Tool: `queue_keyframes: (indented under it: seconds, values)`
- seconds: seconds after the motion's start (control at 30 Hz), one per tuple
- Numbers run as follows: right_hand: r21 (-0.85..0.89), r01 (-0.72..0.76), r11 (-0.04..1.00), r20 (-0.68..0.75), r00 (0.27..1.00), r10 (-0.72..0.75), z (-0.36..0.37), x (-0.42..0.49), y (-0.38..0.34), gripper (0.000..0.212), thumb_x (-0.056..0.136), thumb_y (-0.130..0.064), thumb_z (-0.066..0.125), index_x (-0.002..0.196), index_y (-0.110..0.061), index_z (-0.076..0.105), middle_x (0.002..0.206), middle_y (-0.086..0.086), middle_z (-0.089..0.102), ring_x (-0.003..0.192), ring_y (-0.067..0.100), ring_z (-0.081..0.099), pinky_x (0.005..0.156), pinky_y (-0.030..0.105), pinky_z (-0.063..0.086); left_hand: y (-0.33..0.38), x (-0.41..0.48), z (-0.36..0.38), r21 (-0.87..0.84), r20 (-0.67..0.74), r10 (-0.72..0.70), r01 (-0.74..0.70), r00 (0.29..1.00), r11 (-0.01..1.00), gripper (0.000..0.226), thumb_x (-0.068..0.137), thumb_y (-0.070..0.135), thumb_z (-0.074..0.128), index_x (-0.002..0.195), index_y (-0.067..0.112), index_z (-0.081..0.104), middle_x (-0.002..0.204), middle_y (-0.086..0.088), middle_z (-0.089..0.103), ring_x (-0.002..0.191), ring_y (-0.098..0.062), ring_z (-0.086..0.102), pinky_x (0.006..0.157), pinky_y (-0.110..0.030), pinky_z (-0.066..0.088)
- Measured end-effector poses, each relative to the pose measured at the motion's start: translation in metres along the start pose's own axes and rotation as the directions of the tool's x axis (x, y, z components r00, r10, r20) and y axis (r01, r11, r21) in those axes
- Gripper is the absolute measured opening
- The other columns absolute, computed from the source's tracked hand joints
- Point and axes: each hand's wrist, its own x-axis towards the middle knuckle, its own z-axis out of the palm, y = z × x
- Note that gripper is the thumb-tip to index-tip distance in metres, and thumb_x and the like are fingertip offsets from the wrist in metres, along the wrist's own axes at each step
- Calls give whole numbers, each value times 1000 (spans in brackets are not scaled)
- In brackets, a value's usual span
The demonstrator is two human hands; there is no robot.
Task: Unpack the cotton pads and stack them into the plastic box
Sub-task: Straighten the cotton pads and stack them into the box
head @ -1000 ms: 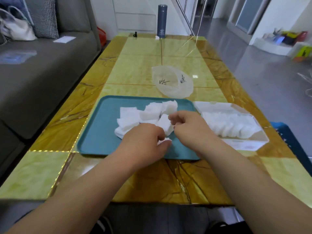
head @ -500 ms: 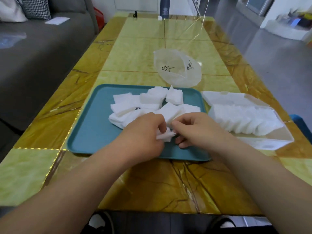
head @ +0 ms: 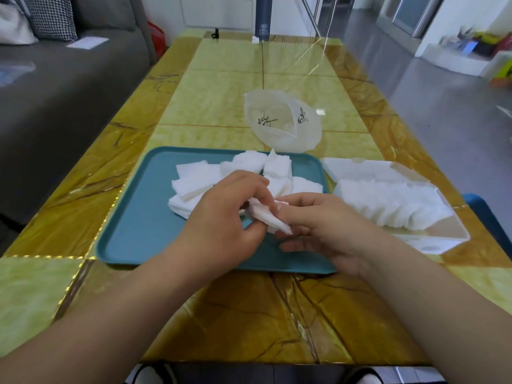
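The curled fingers (head: 256, 187) of your left hand (head: 221, 217) close over the top of a small stack of cotton pads (head: 267, 218), with the thumb pressing it from the near side. Your right hand (head: 324, 231) pinches the right end of the same stack between one upper digit and the fingers beneath. The stack hangs tilted just above the near half of the tray (head: 124, 217). The step in hand appears to be squaring this stack before it goes to the plastic box (head: 448, 239). Align the edges with light, even pressure from both sides, because the pads look soft and will probably crease or fan out if squeezed hard. Transfer the stack to one hand only when the edges are flush. Carry it right, over the box wall, and set it on edge against the row of pads (head: 388, 206) already standing inside, so the row stays packed. Loose pads (head: 194, 181) lie heaped on the far half of the tray, to the left of and behind your hands. An empty bag (head: 282, 120) lies on the table (head: 221, 87) beyond the tray. Note the limits of the view. Your hands cover part of the heap, so the number of pads left cannot be counted. The number of pads in the stack cannot be read either. The clear box walls are hard to trace, and the free space at the near end of the box is uncertain. A bottle (head: 263, 23) at the far end of the table is cut off at the top.
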Motion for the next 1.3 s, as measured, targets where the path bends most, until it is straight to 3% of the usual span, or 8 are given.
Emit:
queue_keyframes:
  seconds: [0.13, 0.2, 0.33, 0.43, 0.57, 0.83, 1.0, 1.3]
  values:
    - [17, 137, 990, -38, 990, -137, -3, -1, 1, 10, 90, -9, 76, 100, -7, 75, 90, 9, 77, 84, 21, 72, 75, 35, 61, 1, -1, 0, -44, 43, -220, 222, 975, 974, 65, 79, 20, 84, 137, 31, 56, 131, 14, 58, 124, -4, 56, 98, -30, 54]
    - [-26, 202, 979, -73, 976, -203, -4, -2, 0, 7, 91, -5, 75, 98, -6, 73, 84, 9, 77, 79, 18, 71, 69, 28, 58, 0, -2, -1, -93, 114, -373, 383, 921, 919, 72, 80, 24, 84, 142, 39, 50, 134, 19, 57, 121, 0, 57, 99, -31, 55]
    - [-120, 306, 945, -101, 943, -318, -8, -4, 1, 8, 94, -6, 72, 96, -13, 71, 78, 11, 75, 73, 18, 67, 72, 35, 55, 2, 0, -3, -63, 92, -441, 447, 893, 892, 58, 76, 18, 56, 128, 43, 59, 125, 24, 62, 110, 9, 60, 100, -25, 53]
    - [-171, 358, 918, -120, 917, -380, -9, -6, 0, 16, 96, -8, 70, 102, -22, 75, 85, 12, 76, 75, 19, 69, 72, 38, 61, 11, 4, -5, -185, 31, -467, 464, 884, 866, 35, 90, 6, 61, 111, 32, 71, 99, 15, 73, 86, 2, 66, 78, -19, 51]
    - [-110, 370, 922, -99, 919, -381, -7, -8, -1, 21, 96, -4, 69, 111, -17, 75, 89, 6, 76, 82, 24, 75, 72, 44, 66, 22, 4, -4, -382, 159, -503, 523, 849, 762, 5, 94, 18, 73, 93, 20, 77, 65, 1, 71, 55, -10, 62, 53, -21, 47]
    - [248, 227, 942, 22, 970, -240, -13, -11, -11, 47, 91, 22, 43, 123, -3, 66, 110, 25, 76, 103, 41, 74, 81, 44, 64, 13, 5, -2, -494, 178, -593, 592, 786, 637, 6, 96, 13, 69, 93, 8, 73, 67, -13, 70, 56, -18, 59, 51, -20, 47]
    - [201, 263, 944, 64, 958, -281, -12, -13, -8, 40, 92, 18, 56, 125, -3, 65, 108, 26, 76, 102, 40, 75, 88, 42, 63, 13, 6, -1, -591, 219, -606, 598, 765, 541, 8, 98, 11, 66, 99, 4, 70, 76, -11, 71, 63, -19, 65, 56, -27, 51]
    - [142, 243, 960, -68, 970, -235, -15, -16, -8, 32, 86, 9, 74, 115, -2, 67, 90, 28, 75, 74, 32, 75, 65, 35, 64, 12, 6, 1, -625, 202, -614, 583, 763, 519, 9, 99, 13, 66, 102, 6, 69, 75, -4, 72, 67, -18, 66, 60, -29, 53]
